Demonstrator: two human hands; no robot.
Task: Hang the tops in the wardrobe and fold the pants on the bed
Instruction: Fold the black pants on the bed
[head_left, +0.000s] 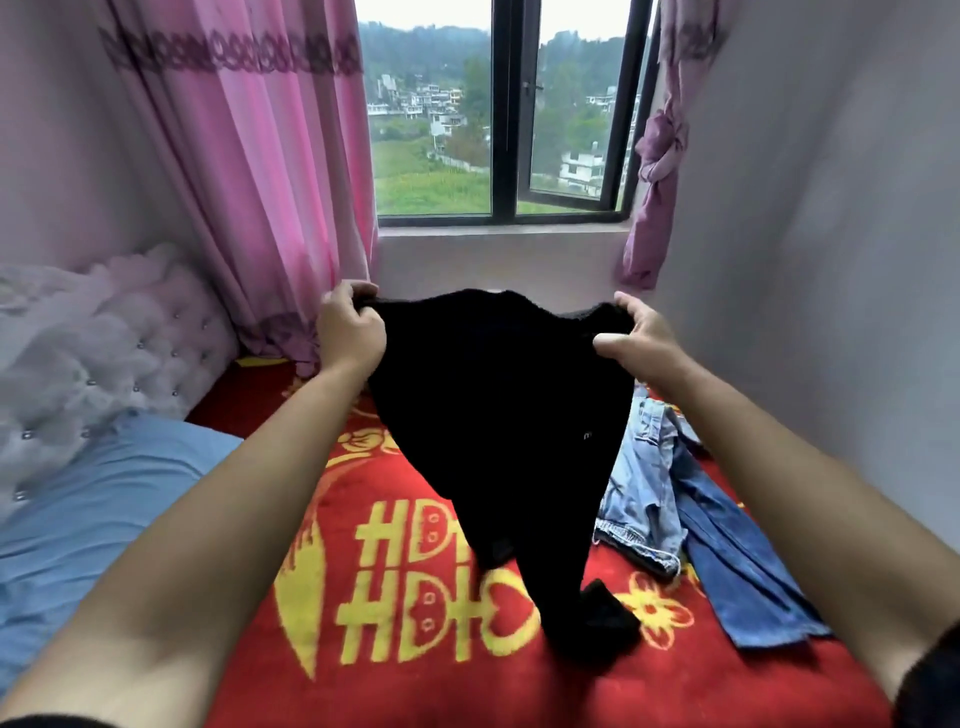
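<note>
I hold a pair of black pants (493, 410) up by the waistband over the bed. My left hand (349, 327) grips the left end of the waistband and my right hand (636, 338) grips the right end. The legs hang down and their ends rest bunched on the red blanket (415, 649) with yellow lettering. To the right of the black pants lie light blue jeans (641, 488) and a darker blue pair (737, 561), spread loosely on the blanket.
A light blue pillow (104, 509) lies at the left by a tufted pale headboard (104, 343). Pink curtains (270, 171) flank a window (509, 114) straight ahead. A plain wall (831, 260) runs close along the bed's right side.
</note>
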